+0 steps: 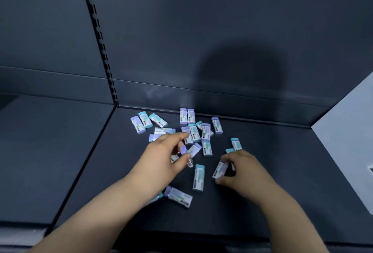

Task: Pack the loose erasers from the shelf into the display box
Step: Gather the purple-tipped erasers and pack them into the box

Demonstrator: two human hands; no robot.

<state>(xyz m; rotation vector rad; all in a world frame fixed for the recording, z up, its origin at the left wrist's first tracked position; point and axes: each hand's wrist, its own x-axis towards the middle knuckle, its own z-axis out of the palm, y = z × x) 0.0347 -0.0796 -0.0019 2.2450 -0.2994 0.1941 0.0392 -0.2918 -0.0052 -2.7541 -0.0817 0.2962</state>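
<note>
I am looking down on a dark grey metal shelf (262,202) with small rectangular erasers (205,131) strewn over it, each in a white printed paper sleeve with a lilac or teal end showing. The sleeves carry dark bars and pale green patches of print, but it is too small and blurred for me to read any brand or word.

The left hand (167,152) reaches into the middle of the scatter. Its fingers (177,136) and thumb are curled round a lilac-ended eraser (184,150), pinching it just above the shelf. The right hand (244,170) sits to the right of it, thumb and fingers closed on a white-sleeved eraser (220,170) that is tilted on its long side. Between the two hands a teal-ended eraser (198,178) lies flat and alone.

A lilac pair (187,116) lies side by side by the back edge, and three more (145,120) lie fanned out at the back left. One long lilac-capped eraser (178,196) lies just beside the left forearm.

Behind the shelf rises a dark grey back panel (201,30) with a round shadow (242,75) on it. A black slotted upright rail (101,47) runs up at the left, and a pale grey side panel (347,131) stands at the right.
</note>
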